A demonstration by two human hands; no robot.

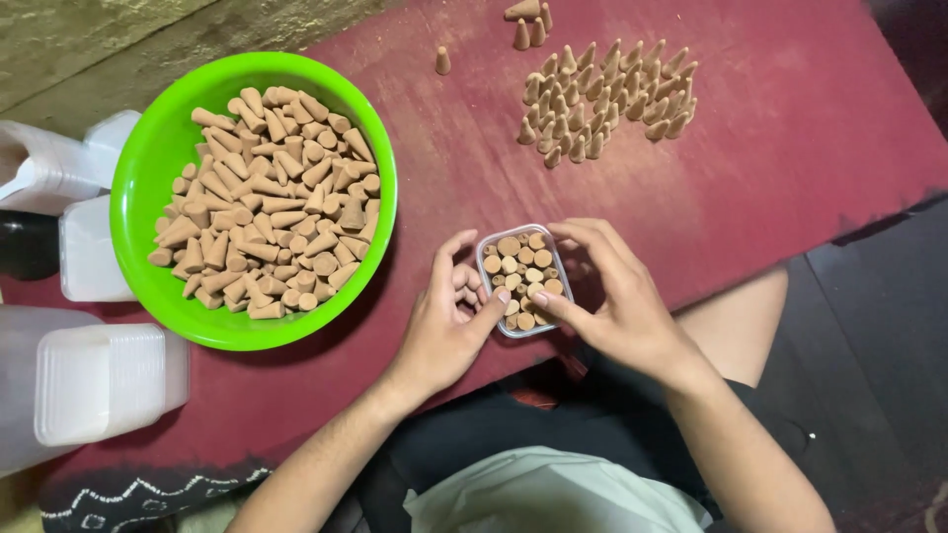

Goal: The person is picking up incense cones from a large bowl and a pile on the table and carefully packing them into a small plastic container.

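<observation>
A small clear plastic box (523, 279) packed with brown incense cones standing base-up rests at the near edge of the dark red table (750, 178). My left hand (446, 321) cups the box's left side, thumb on its near corner. My right hand (617, 296) wraps its right side, thumb and forefinger pressing on the cones at the near edge. A bright green bowl (148, 178) heaped with loose brown cones (267, 197) sits to the left.
Several cones (602, 99) stand upright in a cluster at the far side, with a few stray ones (523, 30) beyond. Stacked clear lids and white plastic containers (99, 380) line the left edge. My lap lies below the table edge.
</observation>
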